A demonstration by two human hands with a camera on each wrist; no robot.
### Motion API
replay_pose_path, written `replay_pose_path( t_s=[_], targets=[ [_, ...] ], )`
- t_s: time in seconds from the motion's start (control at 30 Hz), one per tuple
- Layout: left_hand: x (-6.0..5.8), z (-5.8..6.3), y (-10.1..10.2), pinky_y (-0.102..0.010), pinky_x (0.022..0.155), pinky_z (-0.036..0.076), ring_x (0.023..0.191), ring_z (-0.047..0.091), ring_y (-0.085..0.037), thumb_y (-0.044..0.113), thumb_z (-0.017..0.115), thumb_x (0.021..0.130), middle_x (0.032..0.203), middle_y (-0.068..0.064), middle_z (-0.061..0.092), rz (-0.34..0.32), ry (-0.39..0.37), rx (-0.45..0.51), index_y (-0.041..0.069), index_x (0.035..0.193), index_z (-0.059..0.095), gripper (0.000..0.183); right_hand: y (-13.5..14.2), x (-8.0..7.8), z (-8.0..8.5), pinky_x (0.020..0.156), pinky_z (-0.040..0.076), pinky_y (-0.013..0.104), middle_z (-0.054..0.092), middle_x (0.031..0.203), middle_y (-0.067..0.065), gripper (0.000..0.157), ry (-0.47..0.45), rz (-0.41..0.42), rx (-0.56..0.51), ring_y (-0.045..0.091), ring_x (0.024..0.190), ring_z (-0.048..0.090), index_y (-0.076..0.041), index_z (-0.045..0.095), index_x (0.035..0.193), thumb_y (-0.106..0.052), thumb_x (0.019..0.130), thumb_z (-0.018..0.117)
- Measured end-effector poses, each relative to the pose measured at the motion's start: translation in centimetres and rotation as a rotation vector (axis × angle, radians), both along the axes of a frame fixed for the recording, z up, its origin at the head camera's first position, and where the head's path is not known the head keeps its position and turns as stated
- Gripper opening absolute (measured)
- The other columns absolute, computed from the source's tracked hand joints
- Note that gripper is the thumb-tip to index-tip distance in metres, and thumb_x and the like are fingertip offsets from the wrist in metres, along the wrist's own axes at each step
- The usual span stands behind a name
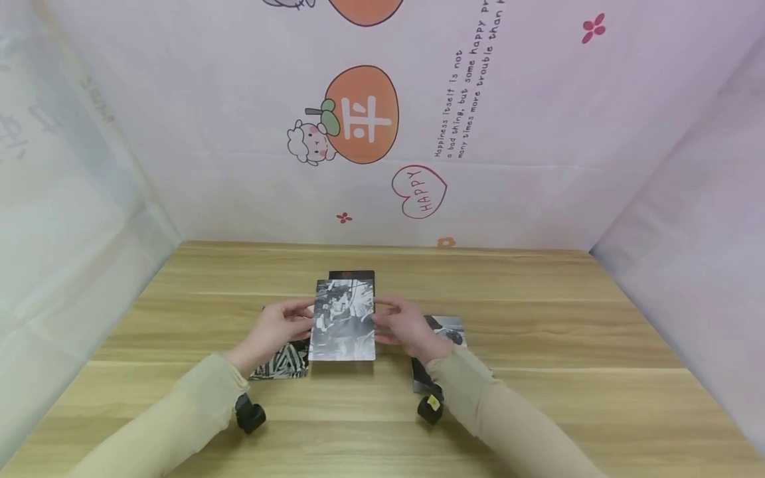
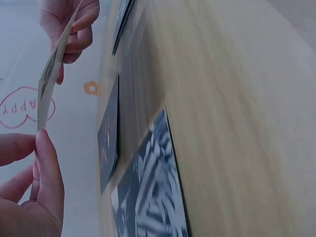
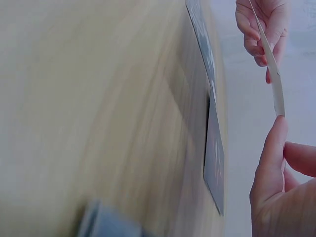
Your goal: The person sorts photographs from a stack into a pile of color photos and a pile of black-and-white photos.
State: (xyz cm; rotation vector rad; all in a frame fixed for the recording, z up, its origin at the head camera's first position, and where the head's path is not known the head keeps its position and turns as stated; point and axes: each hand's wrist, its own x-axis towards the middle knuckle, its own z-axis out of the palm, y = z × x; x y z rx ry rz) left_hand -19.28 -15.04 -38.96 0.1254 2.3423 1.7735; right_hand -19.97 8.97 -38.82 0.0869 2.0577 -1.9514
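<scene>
A black-and-white photo card [image 1: 343, 322] is held up above the table, its face toward the head camera. My left hand [image 1: 279, 330] pinches its left edge between thumb and fingers. On the opposite edge, my right hand [image 1: 408, 326] pinches it the same way. Both wrist views show the card [image 2: 49, 81] nearly edge-on, slightly bowed. Behind it in the head view lies a dark card [image 1: 352, 274], mostly hidden. Under my left hand is a card with a striped black-and-white pattern [image 1: 285, 362]. Other cards [image 1: 448, 325] lie beneath my right hand and wrist, partly covered.
The wooden table [image 1: 538, 299] meets a printed white cloth backdrop [image 1: 514, 199] at its far edge. Cloth walls [image 1: 687, 199] stand along the left and right. Black wrist camera parts [image 1: 251, 417] hang below each sleeve.
</scene>
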Motion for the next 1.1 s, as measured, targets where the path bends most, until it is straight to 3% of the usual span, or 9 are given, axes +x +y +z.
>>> replay_pose_path(
  t_s=[0.23, 0.47, 0.67, 0.87, 1.1],
  targets=[
    [0.8, 0.0, -3.1, -0.023, 0.081, 0.057, 0.088, 0.060, -0.012, -0.001, 0.058, 0.088, 0.109, -0.018, 0.055, -0.040, -0.002, -0.070, -0.010, 0.137, 0.039, 0.053, -3.0, 0.4, -0.3, 0.080, 0.059, 0.037, 0.056, 0.095, 0.009, 0.046, 0.019, 0.042, -0.050, 0.017, 0.083, 0.057, 0.000, 0.048, 0.135, 0.005, 0.090, 0.053],
    [1.6, -0.5, -5.6, -0.025, 0.081, 0.058, 0.095, 0.062, -0.021, -0.003, 0.058, 0.087, 0.114, -0.028, 0.054, -0.045, 0.019, -0.143, -0.014, 0.136, 0.038, 0.054, -5.7, 0.2, -1.1, 0.075, 0.060, 0.034, 0.055, 0.102, 0.011, 0.044, -0.038, 0.043, -0.069, 0.018, 0.085, 0.056, -0.003, 0.052, 0.132, 0.005, 0.089, 0.056],
    [2.1, -0.9, -7.3, -0.024, 0.073, 0.059, 0.092, 0.062, -0.022, -0.004, 0.062, 0.083, 0.113, -0.028, 0.055, -0.049, 0.055, -0.214, -0.016, 0.133, 0.038, 0.057, -7.5, 0.4, -1.4, 0.073, 0.061, 0.035, 0.057, 0.090, 0.008, 0.045, -0.050, 0.061, -0.062, 0.017, 0.079, 0.057, -0.004, 0.052, 0.133, 0.004, 0.089, 0.056],
    [2.1, -1.2, -8.2, -0.027, 0.073, 0.060, 0.086, 0.064, -0.015, -0.006, 0.059, 0.084, 0.113, -0.029, 0.055, -0.048, 0.015, -0.159, -0.017, 0.135, 0.035, 0.058, -8.8, 0.1, -2.1, 0.068, 0.061, 0.037, 0.058, 0.082, 0.007, 0.042, -0.033, 0.055, -0.040, 0.015, 0.070, 0.057, -0.002, 0.054, 0.130, 0.006, 0.088, 0.056],
    [1.9, -1.6, -9.0, -0.025, 0.074, 0.059, 0.084, 0.062, -0.012, -0.007, 0.059, 0.083, 0.108, -0.025, 0.057, -0.047, 0.008, -0.170, -0.018, 0.135, 0.034, 0.059, -9.7, 0.0, -2.0, 0.064, 0.061, 0.035, 0.060, 0.091, 0.011, 0.045, -0.019, 0.110, 0.037, 0.017, 0.072, 0.059, 0.001, 0.051, 0.133, 0.007, 0.089, 0.052]
  ],
)
